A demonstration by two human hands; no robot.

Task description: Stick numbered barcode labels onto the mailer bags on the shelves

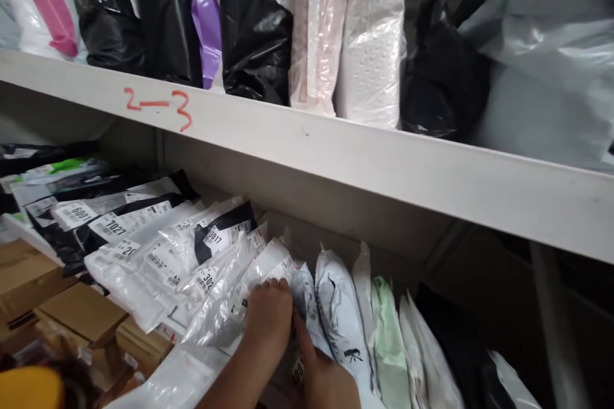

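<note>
My left hand (269,323) reaches into the lower shelf, its fingers curled over the top edge of a white plastic parcel (268,268) in a leaning row of labelled parcels. My right hand (325,378) sits just below and to the right. One of its fingers points up between that parcel and a white parcel with black print (341,307). The rest of the right hand's fingers are hidden, so its grip is unclear. A pale green parcel (386,332) stands to the right of the printed one.
The grey shelf edge (336,153) above is marked "2-3" in red and holds upright black, pink, purple and white bags (369,38). Cardboard boxes (81,310) lie at lower left. Black and white numbered parcels (115,223) are stacked left. A metal upright (556,332) stands at right.
</note>
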